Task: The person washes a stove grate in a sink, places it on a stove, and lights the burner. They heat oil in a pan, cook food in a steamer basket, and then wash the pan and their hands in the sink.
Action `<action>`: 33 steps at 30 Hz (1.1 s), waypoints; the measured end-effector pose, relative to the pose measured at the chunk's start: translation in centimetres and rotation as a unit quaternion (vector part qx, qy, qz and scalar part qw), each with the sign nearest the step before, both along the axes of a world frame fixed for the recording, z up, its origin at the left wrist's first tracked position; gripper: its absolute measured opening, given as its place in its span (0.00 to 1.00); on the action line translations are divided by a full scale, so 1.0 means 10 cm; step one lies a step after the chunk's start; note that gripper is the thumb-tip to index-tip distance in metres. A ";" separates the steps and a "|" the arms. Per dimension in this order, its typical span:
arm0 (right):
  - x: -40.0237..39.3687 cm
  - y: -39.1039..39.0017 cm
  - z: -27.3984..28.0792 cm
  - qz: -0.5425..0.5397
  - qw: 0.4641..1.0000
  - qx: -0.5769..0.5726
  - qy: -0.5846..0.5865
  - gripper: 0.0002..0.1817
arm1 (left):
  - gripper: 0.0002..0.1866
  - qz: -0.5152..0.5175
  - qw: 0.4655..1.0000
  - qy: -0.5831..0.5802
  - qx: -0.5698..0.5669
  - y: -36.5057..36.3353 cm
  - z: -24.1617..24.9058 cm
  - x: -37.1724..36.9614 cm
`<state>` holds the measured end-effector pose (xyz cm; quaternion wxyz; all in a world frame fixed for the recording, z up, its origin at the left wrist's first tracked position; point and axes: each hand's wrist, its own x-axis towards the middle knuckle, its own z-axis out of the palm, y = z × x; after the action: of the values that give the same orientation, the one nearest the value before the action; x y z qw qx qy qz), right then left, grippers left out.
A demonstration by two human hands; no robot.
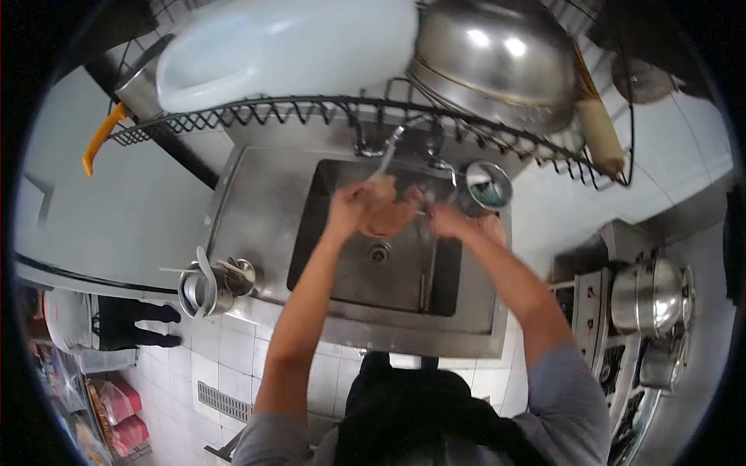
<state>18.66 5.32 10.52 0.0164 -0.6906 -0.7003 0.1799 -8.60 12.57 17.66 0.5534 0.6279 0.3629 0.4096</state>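
Over the stainless steel sink, my left hand grips the edge of a blurred, tan-pink, floppy-looking piece. Its kind does not show clearly; it looks like raw meat. My right hand is closed at the right of this piece, near a thin pale thing that I cannot make out. Just behind the hands is the faucet, whose spout points down at the piece. A metal pot with something greenish inside stands on the sink ledge, right of my right hand.
Above the sink a black wire rack holds a large white tub and steel bowls. Pots with utensils stand at the sink's left corner. A stove with steel pots is at right. Another person stands at far left.
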 end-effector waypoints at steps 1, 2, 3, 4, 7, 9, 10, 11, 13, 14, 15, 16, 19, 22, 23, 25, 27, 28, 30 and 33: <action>-0.16 -0.19 -0.15 -0.049 0.998 -0.015 0.037 0.10 | 0.07 0.005 1.000 0.007 0.027 0.07 0.01 0.18; 0.28 -0.12 -1.40 0.210 0.958 -0.166 -0.107 0.11 | 0.07 0.014 0.998 0.015 0.056 0.15 0.04 0.37; 0.16 -0.34 -1.81 0.065 0.978 -0.189 0.059 0.11 | 0.08 0.004 1.000 0.015 -0.021 0.25 -0.02 0.56; -0.19 -0.48 -1.39 -0.061 0.950 -0.305 0.015 0.13 | 0.07 -0.069 0.997 -0.002 -0.044 0.33 -0.05 0.66; -0.14 -1.04 -3.10 -0.059 0.993 -0.094 -0.031 0.14 | 0.08 -0.110 0.990 0.070 0.045 0.47 0.02 0.91; -0.49 -0.94 -2.66 -0.224 0.930 -0.291 0.020 0.18 | 0.09 -0.073 0.980 0.172 0.070 0.52 0.01 0.90; -0.58 -0.96 -2.71 -0.226 0.934 -0.277 0.000 0.19 | 0.10 -0.094 0.980 0.153 0.084 0.58 -0.17 0.91; -0.63 -0.97 -2.71 -0.221 0.936 -0.274 0.007 0.19 | 0.11 -0.120 0.979 0.131 0.100 0.61 -0.27 0.89; -0.74 -0.97 -2.66 -0.242 0.927 -0.261 0.118 0.19 | 0.12 0.001 1.000 0.022 0.007 0.32 -0.11 0.56; -0.79 -0.96 -2.62 -0.260 0.916 -0.254 0.171 0.19 | 0.12 0.012 0.995 -0.069 -0.072 0.21 -0.11 0.33; -0.84 -0.94 -2.59 -0.282 0.900 -0.251 0.218 0.19 | 0.11 0.021 0.974 -0.160 -0.160 0.06 -0.13 0.11; -0.87 -0.93 -2.57 -0.308 0.880 -0.252 0.260 0.19 | 0.11 0.051 0.972 -0.228 -0.018 -0.07 -0.27 -0.08; -0.94 -0.84 -2.60 -0.368 0.794 -0.251 0.415 0.18 | 0.12 0.158 0.960 -0.098 -0.211 -0.41 -0.40 -0.75; -0.97 -0.29 -1.38 -0.371 0.518 -0.337 0.694 0.14 | 0.14 0.182 0.966 -0.057 -0.176 -0.84 -0.50 -1.15; -0.92 -0.02 -1.29 -0.384 0.361 -0.393 0.754 0.13 | 0.15 0.179 0.959 -0.035 -0.216 -0.98 -0.53 -1.24; -0.98 0.43 -0.48 -0.455 0.325 -0.388 0.733 0.16 | 0.17 0.171 0.951 -0.021 -0.255 -1.21 -0.52 -1.27; -0.97 0.90 -0.23 -0.320 0.536 -0.383 0.681 0.13 | 0.17 0.162 0.959 -0.055 -0.227 -1.36 -0.49 -1.26; -1.00 1.01 0.02 -0.292 0.611 -0.365 0.639 0.12 | 0.18 0.157 0.961 -0.079 -0.214 -1.43 -0.49 -1.25; -1.08 1.17 0.51 -0.258 0.682 -0.344 0.592 0.11 | 0.16 0.148 0.968 -0.050 -0.195 -1.53 -0.52 -1.29; -1.16 1.41 0.90 -0.056 0.898 -0.330 0.284 0.12 | 0.16 0.138 0.974 -0.024 -0.177 -1.63 -0.69 -1.36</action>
<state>7.08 19.38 19.52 -0.0037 -0.6139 -0.5266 0.5881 -22.22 -3.71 10.73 0.6025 0.4539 0.4994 0.4261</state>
